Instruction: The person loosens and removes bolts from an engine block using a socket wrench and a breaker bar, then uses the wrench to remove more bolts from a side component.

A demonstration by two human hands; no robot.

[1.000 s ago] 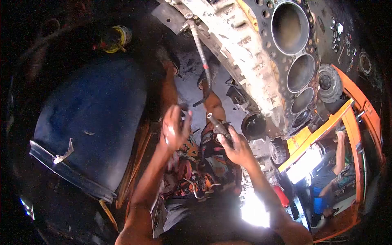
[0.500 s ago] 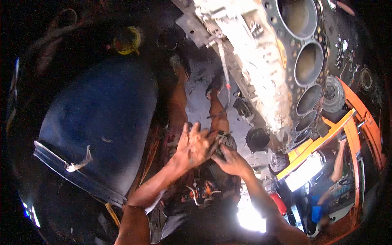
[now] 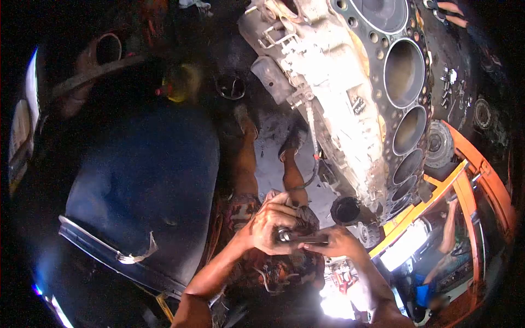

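In front of my body both hands are on a dark, narrow metal piece [image 3: 313, 239] with a round shiny end, perhaps a tool; its exact kind does not show. My left hand [image 3: 269, 223] has its fingers curled round the shiny end. The other end lies in my right hand [image 3: 336, 243], thumb along the near side. Beyond the hands, up and to the right, stands a large engine block [image 3: 350, 109], its row of open cylinder bores [image 3: 405, 74] facing up. Neither hand touches it.
A dark blue curved panel [image 3: 147, 180] with torn edge trim is at my left. An orange frame [image 3: 426, 188] with wheels stands right, and another person's arm [image 3: 450, 227] shows through it. Small metal parts [image 3: 448, 87] lie on the floor at upper right. A hose [image 3: 316, 164] hangs beside the block.
My hands have moved lower and slightly right, and the left fingers have curled in. The metal piece now shows between them. The view has shifted, with the block lower in it.
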